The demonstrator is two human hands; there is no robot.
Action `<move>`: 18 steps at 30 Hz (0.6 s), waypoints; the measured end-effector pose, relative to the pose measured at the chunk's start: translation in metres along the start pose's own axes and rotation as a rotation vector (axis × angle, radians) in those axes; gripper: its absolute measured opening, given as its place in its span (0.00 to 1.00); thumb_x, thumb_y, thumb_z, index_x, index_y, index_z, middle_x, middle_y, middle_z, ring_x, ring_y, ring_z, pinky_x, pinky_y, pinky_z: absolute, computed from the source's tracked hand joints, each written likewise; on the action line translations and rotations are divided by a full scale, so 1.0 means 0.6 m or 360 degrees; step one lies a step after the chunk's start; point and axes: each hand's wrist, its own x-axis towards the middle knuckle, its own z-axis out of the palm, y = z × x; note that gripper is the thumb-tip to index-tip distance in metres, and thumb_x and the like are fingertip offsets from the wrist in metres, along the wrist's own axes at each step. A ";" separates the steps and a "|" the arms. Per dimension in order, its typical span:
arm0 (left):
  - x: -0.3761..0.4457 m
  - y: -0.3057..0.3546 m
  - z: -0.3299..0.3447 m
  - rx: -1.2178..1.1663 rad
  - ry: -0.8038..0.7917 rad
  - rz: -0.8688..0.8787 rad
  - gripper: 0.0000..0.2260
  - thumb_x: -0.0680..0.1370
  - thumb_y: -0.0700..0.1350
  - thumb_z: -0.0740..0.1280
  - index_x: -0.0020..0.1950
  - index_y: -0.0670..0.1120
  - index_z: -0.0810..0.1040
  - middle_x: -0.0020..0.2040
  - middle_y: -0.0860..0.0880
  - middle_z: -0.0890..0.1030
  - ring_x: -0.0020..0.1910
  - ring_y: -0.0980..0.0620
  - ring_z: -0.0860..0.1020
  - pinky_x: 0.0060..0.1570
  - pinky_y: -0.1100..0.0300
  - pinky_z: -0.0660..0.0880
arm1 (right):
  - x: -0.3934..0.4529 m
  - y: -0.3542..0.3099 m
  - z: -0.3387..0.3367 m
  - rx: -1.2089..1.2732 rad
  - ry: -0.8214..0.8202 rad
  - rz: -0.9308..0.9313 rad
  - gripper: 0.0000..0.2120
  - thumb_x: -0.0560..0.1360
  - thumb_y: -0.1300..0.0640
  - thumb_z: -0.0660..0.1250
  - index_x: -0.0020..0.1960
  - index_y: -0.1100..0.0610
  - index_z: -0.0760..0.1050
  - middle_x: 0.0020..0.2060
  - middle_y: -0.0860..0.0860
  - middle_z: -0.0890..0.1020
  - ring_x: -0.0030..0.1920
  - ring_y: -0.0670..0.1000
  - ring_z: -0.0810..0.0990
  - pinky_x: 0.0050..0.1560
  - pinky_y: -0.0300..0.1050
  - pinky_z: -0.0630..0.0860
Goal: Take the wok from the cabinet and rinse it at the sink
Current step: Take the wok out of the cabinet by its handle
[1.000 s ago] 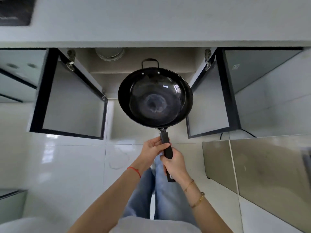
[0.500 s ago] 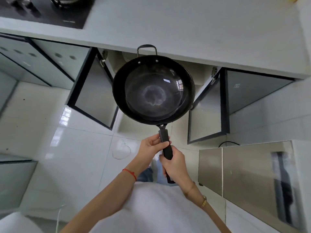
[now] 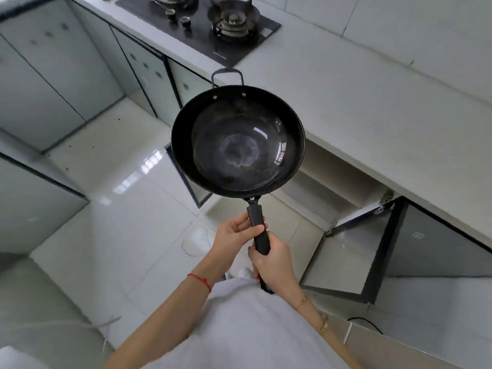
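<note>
A black wok (image 3: 238, 141) with a loop helper handle at its far rim hangs in the air over the floor, clear of the open cabinet (image 3: 327, 182) under the counter. It is empty, with a pale stain in its bowl. Its long black handle points back at me. My left hand (image 3: 235, 233) grips the handle near the wok, thumb laid across it. My right hand (image 3: 274, 265) grips the handle's rear part, just behind the left. No sink is in view.
A grey countertop (image 3: 359, 107) runs along the right, with a black gas hob (image 3: 205, 25) at the top. The cabinet's right door (image 3: 343, 259) stands open low on the right; the left door's edge shows behind the wok. More closed cabinets (image 3: 53, 67) line the left. The floor is glossy white tile.
The wok has come up and out from in front of the cabinet, and my view has risen and turned left, bringing the hob and countertop into sight. Both hands keep their grip.
</note>
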 end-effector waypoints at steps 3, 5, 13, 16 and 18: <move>0.001 0.016 -0.023 -0.0071 0.0164 0.0103 0.17 0.74 0.32 0.71 0.62 0.42 0.80 0.56 0.43 0.85 0.57 0.45 0.83 0.61 0.55 0.77 | 0.027 -0.022 0.018 -0.0062 -0.0145 -0.0076 0.04 0.73 0.66 0.66 0.44 0.58 0.73 0.27 0.54 0.75 0.22 0.52 0.74 0.25 0.43 0.72; 0.003 0.030 -0.043 -0.0076 0.0269 0.0157 0.18 0.74 0.33 0.71 0.64 0.40 0.78 0.56 0.44 0.85 0.57 0.46 0.83 0.62 0.55 0.77 | 0.044 -0.041 0.035 -0.0096 -0.0269 -0.0107 0.03 0.73 0.67 0.65 0.45 0.62 0.72 0.26 0.56 0.75 0.20 0.52 0.74 0.23 0.43 0.71; 0.032 0.110 -0.161 -0.0294 0.0650 0.0376 0.17 0.75 0.32 0.70 0.64 0.38 0.78 0.56 0.41 0.84 0.57 0.46 0.82 0.60 0.57 0.78 | 0.142 -0.135 0.156 -0.0335 -0.0688 -0.0227 0.02 0.74 0.66 0.64 0.44 0.63 0.71 0.25 0.55 0.74 0.20 0.52 0.74 0.22 0.43 0.71; 0.048 0.152 -0.234 -0.0379 0.0767 0.0422 0.16 0.75 0.31 0.69 0.62 0.39 0.79 0.55 0.42 0.85 0.56 0.47 0.83 0.57 0.60 0.79 | 0.182 -0.178 0.232 -0.0389 -0.0798 -0.0260 0.03 0.74 0.66 0.64 0.44 0.60 0.71 0.25 0.55 0.74 0.19 0.53 0.74 0.22 0.43 0.71; 0.057 0.186 -0.292 -0.0406 0.0832 0.0448 0.15 0.75 0.31 0.69 0.60 0.41 0.80 0.55 0.43 0.85 0.56 0.47 0.83 0.57 0.60 0.79 | 0.208 -0.209 0.294 -0.0431 -0.0852 -0.0281 0.03 0.73 0.66 0.64 0.44 0.61 0.71 0.25 0.55 0.74 0.19 0.53 0.74 0.21 0.44 0.71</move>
